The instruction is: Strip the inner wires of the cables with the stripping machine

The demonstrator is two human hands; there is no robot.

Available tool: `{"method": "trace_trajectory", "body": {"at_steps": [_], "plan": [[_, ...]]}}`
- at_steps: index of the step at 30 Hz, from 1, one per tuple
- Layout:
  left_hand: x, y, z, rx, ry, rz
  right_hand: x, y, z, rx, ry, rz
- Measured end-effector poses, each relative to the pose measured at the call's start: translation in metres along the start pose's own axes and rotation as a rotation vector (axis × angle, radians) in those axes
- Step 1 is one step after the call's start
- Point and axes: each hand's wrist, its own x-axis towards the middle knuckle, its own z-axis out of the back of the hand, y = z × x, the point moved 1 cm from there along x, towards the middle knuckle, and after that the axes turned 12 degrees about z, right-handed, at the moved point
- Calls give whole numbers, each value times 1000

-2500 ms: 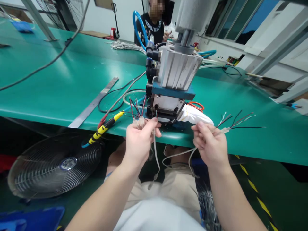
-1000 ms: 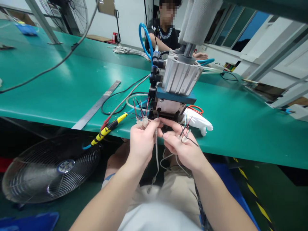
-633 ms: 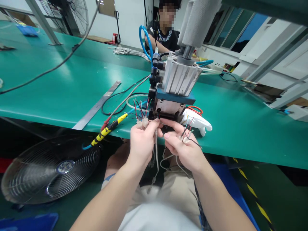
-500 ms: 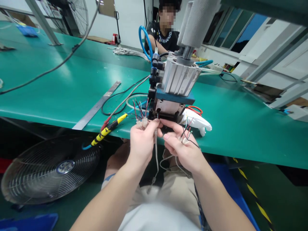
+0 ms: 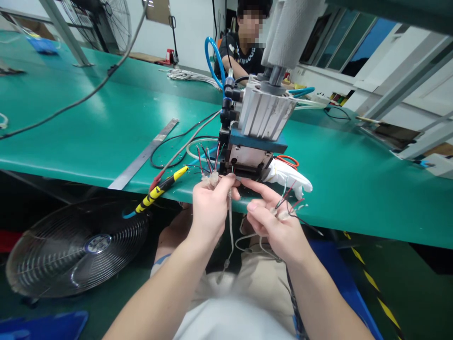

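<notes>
At the front of a pneumatic press [image 5: 249, 153], my left hand [image 5: 211, 208] pinches the end of a thin grey cable [image 5: 231, 231] just below the press opening. Pale connectors [image 5: 211, 178] with red, black and green wires stick up beside that hand's thumb. My right hand [image 5: 274, 219] has its index finger stretched toward the left fingertips, while its other fingers are curled round cables. White connectors [image 5: 283, 215] with loose coloured wires stand out from its back. The cables hang down over my lap.
A steel ruler [image 5: 145, 153] and a yellow-black taped tool [image 5: 161, 191] lie left on the green table [image 5: 354, 174]. A white glove [image 5: 290, 177] is right of the press. A floor fan [image 5: 78, 250] stands lower left. Another person [image 5: 240, 52] sits behind the press.
My right hand has shifted slightly right, and its connectors and wires have tilted outward. My left hand stays at the press opening with its cable.
</notes>
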Motion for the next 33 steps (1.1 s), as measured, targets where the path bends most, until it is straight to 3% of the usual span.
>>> {"method": "trace_trajectory", "body": {"at_steps": [9,16,26,33], "plan": [[-1,2,0,-22,6,9,-19,-1,7,-71,35,13],[-3,0,3,1,24,22,-29,0,8,-110,-37,-19],[-50,13,29,106,232,-48,-32,3,4,-259,-256,61],[-66,12,30,168,317,-55,-31,11,-12,-69,-194,59]]}}
